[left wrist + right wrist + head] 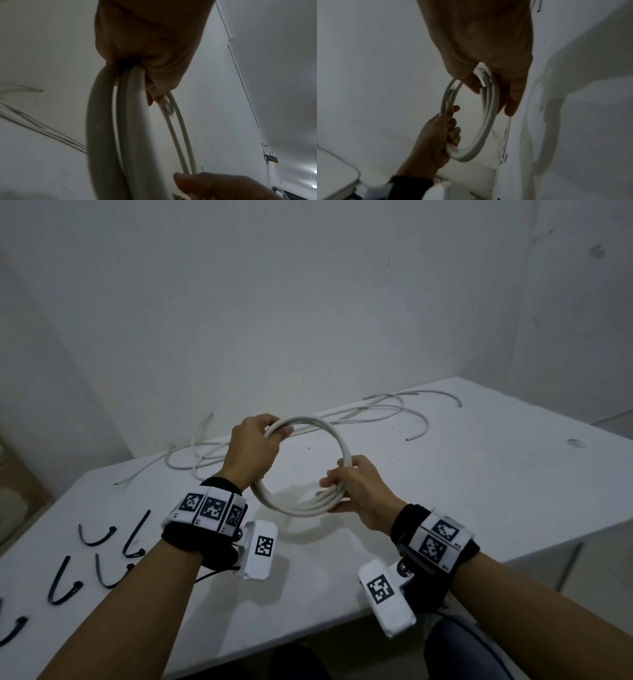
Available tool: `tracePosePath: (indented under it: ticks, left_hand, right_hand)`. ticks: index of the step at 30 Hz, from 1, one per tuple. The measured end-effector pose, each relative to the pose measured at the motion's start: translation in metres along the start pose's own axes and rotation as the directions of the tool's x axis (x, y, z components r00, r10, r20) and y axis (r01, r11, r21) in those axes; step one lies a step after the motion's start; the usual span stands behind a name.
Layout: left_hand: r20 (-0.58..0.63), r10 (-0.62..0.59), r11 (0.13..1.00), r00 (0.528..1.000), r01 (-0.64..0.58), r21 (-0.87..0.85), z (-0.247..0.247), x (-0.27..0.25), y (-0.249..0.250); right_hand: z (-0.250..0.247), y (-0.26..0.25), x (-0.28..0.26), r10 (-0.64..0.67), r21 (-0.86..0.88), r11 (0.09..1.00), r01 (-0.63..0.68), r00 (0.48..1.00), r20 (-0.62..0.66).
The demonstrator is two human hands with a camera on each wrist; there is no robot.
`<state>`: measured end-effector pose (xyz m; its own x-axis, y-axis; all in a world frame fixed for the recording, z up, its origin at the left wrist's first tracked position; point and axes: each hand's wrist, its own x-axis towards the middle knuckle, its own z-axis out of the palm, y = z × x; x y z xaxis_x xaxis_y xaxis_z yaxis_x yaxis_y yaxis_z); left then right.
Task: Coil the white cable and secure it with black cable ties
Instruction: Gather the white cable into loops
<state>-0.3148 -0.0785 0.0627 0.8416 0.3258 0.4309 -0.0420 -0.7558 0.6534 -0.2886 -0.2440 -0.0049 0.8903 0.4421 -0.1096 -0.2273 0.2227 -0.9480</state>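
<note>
A white cable (337, 440) is wound into a round coil of several loops and held above the white table (479, 474). My left hand (255, 445) grips the coil's upper left side, fingers curled round the strands (133, 83). My right hand (356, 486) grips the lower right side (488, 86), thumb over the loops. In the right wrist view the coil (481, 135) hangs between both hands, with the left hand (436, 136) below. Several black cable ties (99, 539) lie bent on the table at the near left.
More loose white cables (376, 412) sprawl across the table's far side, some reaching left toward the wall (191, 453). A white wall stands close behind the table. The table's right edge (565, 546) drops off beside my right wrist.
</note>
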Motion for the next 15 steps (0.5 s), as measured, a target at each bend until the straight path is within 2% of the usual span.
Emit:
tracePosePath:
  ticks: [3,5,8,15]
  left_hand:
    - [0.086,-0.028,0.999,0.996,0.029,-0.018,0.003,-0.005,0.001]
    - [0.102,-0.069,0.996,0.992,0.075,-0.056,0.004,-0.007,0.001]
    - [0.161,-0.119,0.989,0.980,0.131,-0.066,0.003,-0.005,0.002]
    - [0.223,-0.155,0.984,0.962,0.170,-0.048,-0.002,-0.002,0.005]
  right_hand:
    - [0.002,0.003,0.003,-0.227,-0.158,0.966,0.205,0.965,-0.131]
    - [0.003,0.006,0.007,-0.289,-0.227,0.941,0.249,0.943,-0.164]
    - [0.004,0.010,0.011,-0.266,-0.275,0.937,0.217,0.952,-0.154]
    - [0.008,0.014,0.012,-0.134,-0.163,0.981,0.106,0.976,-0.173]
